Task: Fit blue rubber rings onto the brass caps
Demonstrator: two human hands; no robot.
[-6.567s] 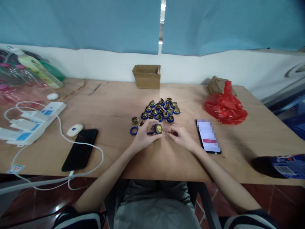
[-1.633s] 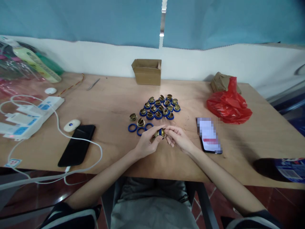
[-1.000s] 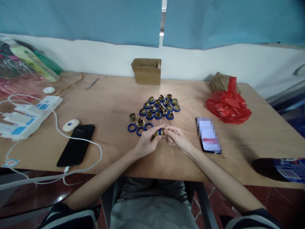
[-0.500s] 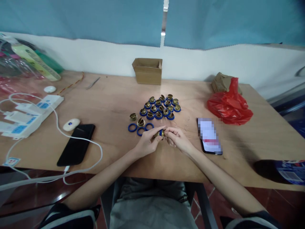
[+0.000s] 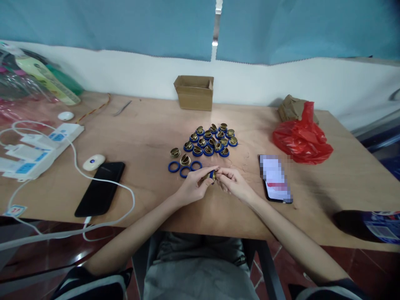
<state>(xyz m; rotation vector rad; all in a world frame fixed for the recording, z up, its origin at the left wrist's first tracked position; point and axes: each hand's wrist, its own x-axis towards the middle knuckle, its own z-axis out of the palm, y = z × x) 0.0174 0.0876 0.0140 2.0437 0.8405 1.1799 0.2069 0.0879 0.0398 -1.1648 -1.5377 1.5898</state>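
Observation:
My left hand (image 5: 194, 185) is closed round a brass-coloured metal fitting with a blue ring (image 5: 213, 175), gripped between thumb and fingers. Pinched together, the fingertips of my right hand (image 5: 233, 182) meet the fitting's right edge; what lies between them is too small to make out. Just beyond my hands lie several similar brass fittings with blue rings (image 5: 208, 150), grouped on the table. Two brass pieces without blue rings, one of them a brass fitting (image 5: 175, 152), sit at the group's left. Loose blue rings (image 5: 174, 166) lie near my left hand.
On the wooden table (image 5: 146, 125) stand a cardboard box (image 5: 195, 98) at the back and a red plastic bag (image 5: 303, 141) at right. A lit phone (image 5: 275, 177) lies right of my hands. Leftward are a dark phone (image 5: 100, 189), white cables and a power strip (image 5: 46, 152).
The fitting in my left hand has turned slightly, and my right fingertips have shifted a little at its edge. The things on the table lie as before.

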